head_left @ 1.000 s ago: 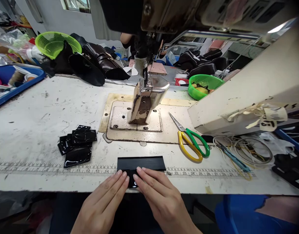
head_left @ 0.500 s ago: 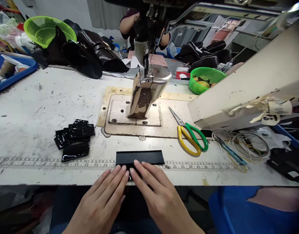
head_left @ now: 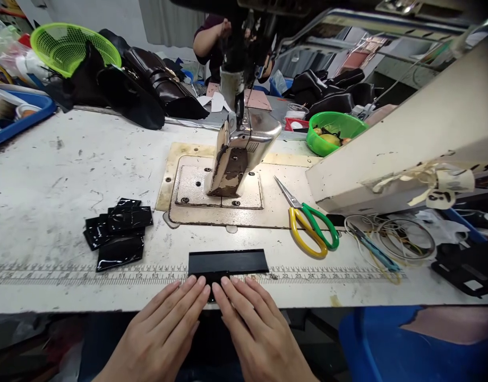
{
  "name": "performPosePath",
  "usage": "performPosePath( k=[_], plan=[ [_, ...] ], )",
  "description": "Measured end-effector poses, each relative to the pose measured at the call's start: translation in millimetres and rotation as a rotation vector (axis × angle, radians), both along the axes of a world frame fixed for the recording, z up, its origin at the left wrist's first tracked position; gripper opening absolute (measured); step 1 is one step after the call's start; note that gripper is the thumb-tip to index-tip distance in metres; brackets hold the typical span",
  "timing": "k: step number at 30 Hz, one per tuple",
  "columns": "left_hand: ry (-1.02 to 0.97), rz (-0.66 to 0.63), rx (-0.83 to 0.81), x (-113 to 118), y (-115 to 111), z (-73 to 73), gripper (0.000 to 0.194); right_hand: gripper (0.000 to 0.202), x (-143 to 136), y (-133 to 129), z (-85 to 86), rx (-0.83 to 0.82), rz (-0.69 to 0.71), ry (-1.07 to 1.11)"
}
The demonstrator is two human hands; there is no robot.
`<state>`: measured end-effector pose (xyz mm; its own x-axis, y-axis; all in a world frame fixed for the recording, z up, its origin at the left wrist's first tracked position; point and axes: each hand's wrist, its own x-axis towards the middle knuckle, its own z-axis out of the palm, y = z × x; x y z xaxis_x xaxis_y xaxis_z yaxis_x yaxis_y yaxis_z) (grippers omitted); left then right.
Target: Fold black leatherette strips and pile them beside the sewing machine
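Head view: both hands (head_left: 158,326) (head_left: 255,321) on black strip (head_left: 228,261), near table edge (head_left: 68,308).

Your bench (head_left: 48,180) is bright; dark beneath
You get glints on the black pieces (head_left: 121,251); a glow pools beside the machine post (head_left: 244,154); the upper-right corner looks dark, blurred.

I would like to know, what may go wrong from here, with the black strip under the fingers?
1. The fingers touch only the near part of the black strip; nothing lies on its far part, so it might turn crooked.
2. The strip is close to the front edge of the table, so a backward pull could perhaps drag it off.
3. The black pieces on the left overlap in an untidy pile, so an arm brushing them might scatter them.
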<state>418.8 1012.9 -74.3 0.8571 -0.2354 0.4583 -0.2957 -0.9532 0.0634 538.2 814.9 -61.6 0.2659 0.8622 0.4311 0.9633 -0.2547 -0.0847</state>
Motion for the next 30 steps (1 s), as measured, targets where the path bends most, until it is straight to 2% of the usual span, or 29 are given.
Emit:
performPosePath(
  k=[8,10,15,18,21,23,25,27,30],
  plan=[
    [0.001,0.018,-0.012,0.5,-4.5,-2.4,0.048,0.033,-23.8,19.6,-11.5,0.027,-0.163,-0.143],
    [0.011,0.019,-0.008,-1.4,-4.3,-2.4,0.052,0.035,-20.8,18.4,-7.9,0.039,-0.149,-0.104],
    [0.047,-0.002,0.01,-5.9,-3.0,-3.0,0.059,0.051,-10.3,11.3,9.9,-0.017,-0.093,0.186],
    [0.014,0.028,-0.008,-3.9,-8.6,-5.5,0.055,0.056,-18.9,17.7,4.2,-0.037,-0.158,0.127],
    [-0.059,0.066,-0.081,-1.8,-14.3,-7.1,0.047,0.06,-30.5,25.5,-11.7,-0.022,-0.238,-0.019],
    [-0.055,0.068,-0.166,-2.7,-12.9,-5.2,0.041,0.062,-32.0,23.9,-18.4,-0.008,-0.237,-0.078],
    [0.025,0.08,-0.294,-4.3,-6.8,-0.6,0.037,0.067,-28.5,14.5,-18.9,-0.024,-0.178,-0.036],
    [0.098,0.146,-0.44,-3.9,0.7,5.4,0.036,0.074,-24.3,1.0,-15.8,-0.063,-0.103,0.048],
    [0.078,0.271,-0.538,3.7,7.3,11.9,0.036,0.078,-24.7,-13.5,-13.9,-0.09,-0.09,0.045]
  ],
)
